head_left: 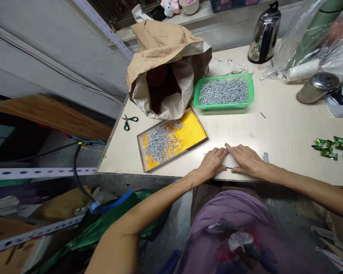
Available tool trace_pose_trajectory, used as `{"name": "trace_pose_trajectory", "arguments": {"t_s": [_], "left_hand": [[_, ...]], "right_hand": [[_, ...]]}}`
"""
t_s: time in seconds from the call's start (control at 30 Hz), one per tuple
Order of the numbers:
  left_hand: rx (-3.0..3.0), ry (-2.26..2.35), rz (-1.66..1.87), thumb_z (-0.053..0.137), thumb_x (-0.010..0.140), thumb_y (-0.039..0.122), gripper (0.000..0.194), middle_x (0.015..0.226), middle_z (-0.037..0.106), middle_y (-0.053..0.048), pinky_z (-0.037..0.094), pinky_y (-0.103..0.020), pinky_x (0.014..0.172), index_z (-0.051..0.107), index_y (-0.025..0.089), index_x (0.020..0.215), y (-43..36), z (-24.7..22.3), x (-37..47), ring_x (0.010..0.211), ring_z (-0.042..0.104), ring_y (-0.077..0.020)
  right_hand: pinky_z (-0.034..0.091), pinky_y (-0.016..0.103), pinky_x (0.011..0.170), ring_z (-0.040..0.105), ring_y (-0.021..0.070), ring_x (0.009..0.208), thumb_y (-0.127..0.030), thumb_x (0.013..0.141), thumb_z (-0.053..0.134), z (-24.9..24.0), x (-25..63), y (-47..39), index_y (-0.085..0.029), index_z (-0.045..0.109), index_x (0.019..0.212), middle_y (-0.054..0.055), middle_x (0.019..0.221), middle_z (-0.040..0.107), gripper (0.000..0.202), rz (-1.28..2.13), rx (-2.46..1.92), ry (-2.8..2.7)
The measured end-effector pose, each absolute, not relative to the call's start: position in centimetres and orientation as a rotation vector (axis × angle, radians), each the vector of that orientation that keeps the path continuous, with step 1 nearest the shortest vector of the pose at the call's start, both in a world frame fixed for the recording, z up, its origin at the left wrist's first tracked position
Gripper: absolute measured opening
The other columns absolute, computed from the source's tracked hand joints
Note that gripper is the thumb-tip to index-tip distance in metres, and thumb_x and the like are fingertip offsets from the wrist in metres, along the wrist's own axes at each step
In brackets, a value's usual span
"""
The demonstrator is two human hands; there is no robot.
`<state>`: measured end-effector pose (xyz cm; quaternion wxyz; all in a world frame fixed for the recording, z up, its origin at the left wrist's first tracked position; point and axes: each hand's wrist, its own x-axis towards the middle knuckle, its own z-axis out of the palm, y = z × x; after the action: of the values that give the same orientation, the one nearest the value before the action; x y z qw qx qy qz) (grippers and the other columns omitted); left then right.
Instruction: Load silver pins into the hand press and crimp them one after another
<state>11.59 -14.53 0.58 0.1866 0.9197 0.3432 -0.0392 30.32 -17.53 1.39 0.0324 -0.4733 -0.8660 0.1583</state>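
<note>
At the table's front edge, my left hand [213,163] bends over the left part of a thin, flat, pale piece [229,165] with a dark near edge. My right hand [247,161] lies over its right part, with the fingers stretched forward and angled toward the left hand. Both thumbs are at the near side and the other fingers at the far side, so the piece is held between them. Most of it is covered, and its kind cannot be made out. A small grey scrap [265,156] lies just beyond the right wrist.
Left of my hands, a shallow yellow-lined tray [193,125] holds many small metal screws or pins. More fill a green basket [224,107]. Around them are a brown paper sack [165,45], scissors [128,122], a kettle [264,34], a metal pot [317,88] and green wrapped packets [328,147].
</note>
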Motion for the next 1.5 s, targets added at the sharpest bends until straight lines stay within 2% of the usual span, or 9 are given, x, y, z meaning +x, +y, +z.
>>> {"name": "trace_pose_trajectory", "arguments": {"t_s": [0.17, 0.47, 0.6, 0.73, 0.83, 1.0, 1.13, 1.33, 1.5], "left_hand": [[2.636, 0.934, -0.200, 0.070, 0.079, 0.034, 0.058, 0.115, 0.056, -0.013, 0.046, -0.040, 0.084, 0.042, 0.014, 0.125, -14.0, 1.1, 12.1, 0.104, 0.051, -0.0278], [2.670, 0.921, -0.187, 0.055, 0.091, 0.031, 0.016, 0.093, 0.058, -0.008, 0.045, -0.035, 0.078, 0.056, 0.015, 0.091, -13.5, 0.8, 12.7, 0.093, 0.052, -0.0229], [2.648, 0.966, -0.177, 0.050, 0.093, 0.030, 0.019, 0.087, 0.059, -0.007, 0.046, -0.033, 0.077, 0.057, 0.016, 0.083, -13.1, 0.5, 12.6, 0.090, 0.053, -0.0213], [2.650, 1.006, -0.137, 0.051, 0.093, 0.029, 0.020, 0.086, 0.060, -0.007, 0.048, -0.033, 0.077, 0.058, 0.015, 0.081, -13.0, 0.2, 12.5, 0.091, 0.054, -0.0216], [2.651, 1.061, -0.041, 0.051, 0.092, 0.031, 0.017, 0.091, 0.061, -0.008, 0.050, -0.036, 0.080, 0.059, 0.015, 0.090, -13.1, -0.3, 12.4, 0.094, 0.055, -0.0229], [2.611, 1.185, 0.327, 0.049, 0.093, 0.026, 0.036, 0.129, 0.053, -0.019, 0.046, -0.047, 0.099, 0.046, 0.013, 0.126, -15.7, -2.5, 12.0, 0.121, 0.050, -0.0283], [2.576, 1.111, 0.467, 0.039, 0.096, 0.023, 0.036, 0.139, 0.047, -0.020, 0.040, -0.048, 0.108, 0.044, 0.015, 0.131, -19.0, -4.2, 12.1, 0.136, 0.038, -0.0271], [2.572, 1.070, 0.466, 0.037, 0.098, 0.026, 0.035, 0.130, 0.058, -0.018, 0.037, -0.049, 0.110, 0.051, 0.010, 0.125, -20.2, -4.4, 12.7, 0.132, 0.045, -0.0265], [2.591, 1.007, 0.485, 0.041, 0.096, 0.027, 0.033, 0.119, 0.063, -0.018, 0.045, -0.043, 0.103, 0.054, 0.011, 0.122, -20.7, -3.9, 12.5, 0.121, 0.055, -0.0250]], "right_hand": [[0.040, 0.035, 0.075, 0.052, 0.0281, 0.093, -0.039, 0.072, 0.076, 2.1, 30.6, -17.6, -0.010, 0.056, 0.110, 0.014, 0.101, 0.061, 0.052, 0.475, -1.604, -2.715], [0.032, 0.033, 0.067, 0.050, 0.0230, 0.080, -0.020, 0.089, 0.057, 0.9, 29.7, -17.4, -0.012, 0.062, 0.090, 0.009, 0.083, 0.061, 0.009, 0.111, -1.530, -2.838], [0.029, 0.032, 0.065, 0.047, 0.0201, 0.074, -0.006, 0.090, 0.046, -0.2, 29.6, -16.9, -0.017, 0.060, 0.081, 0.005, 0.075, 0.059, 0.019, 0.062, -1.441, -2.825], [0.029, 0.032, 0.066, 0.046, 0.0197, 0.074, -0.008, 0.092, 0.043, -0.5, 29.6, -16.7, -0.017, 0.060, 0.081, 0.005, 0.075, 0.058, 0.022, 0.113, -1.433, -2.786], [0.032, 0.032, 0.068, 0.048, 0.0210, 0.080, -0.018, 0.092, 0.052, 0.0, 29.9, -16.1, -0.013, 0.062, 0.094, 0.008, 0.085, 0.060, 0.011, 0.199, -1.505, -2.740], [0.035, 0.033, 0.071, 0.050, 0.0251, 0.089, -0.046, 0.081, 0.066, 0.9, 31.5, -13.6, -0.011, 0.056, 0.118, 0.014, 0.106, 0.060, 0.052, 0.448, -1.460, -2.754], [0.034, 0.033, 0.072, 0.050, 0.0242, 0.090, -0.034, 0.092, 0.051, 0.6, 32.2, -11.7, -0.016, 0.064, 0.106, 0.012, 0.103, 0.062, 0.026, 0.461, -1.481, -2.696], [0.030, 0.035, 0.073, 0.048, 0.0251, 0.091, -0.024, 0.091, 0.052, 1.3, 30.2, -9.1, -0.016, 0.067, 0.093, 0.012, 0.096, 0.064, 0.017, 0.257, -1.636, -2.660], [0.028, 0.033, 0.072, 0.044, 0.0241, 0.098, -0.024, 0.089, 0.058, 2.3, 24.9, -10.3, -0.023, 0.069, 0.096, 0.009, 0.106, 0.062, 0.013, 0.349, -0.947, -2.939]]}}
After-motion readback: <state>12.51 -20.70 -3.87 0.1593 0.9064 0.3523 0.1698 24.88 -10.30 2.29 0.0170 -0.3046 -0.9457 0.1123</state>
